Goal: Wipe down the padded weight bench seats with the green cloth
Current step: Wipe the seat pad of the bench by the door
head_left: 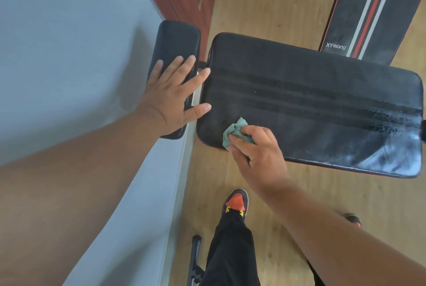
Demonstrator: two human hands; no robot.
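The wide black padded seat (pixel 311 105) is carrying the bunched green cloth (pixel 235 132) under the right hand (pixel 258 154) near its front corner, while the smaller black pad (pixel 175 55) beside it is lying under the flat, spread left hand (pixel 173 98), both standing over the wooden floor (pixel 265 8).

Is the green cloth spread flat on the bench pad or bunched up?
Bunched up. The green cloth is a crumpled wad gripped in the right hand, pressed on the black pad.
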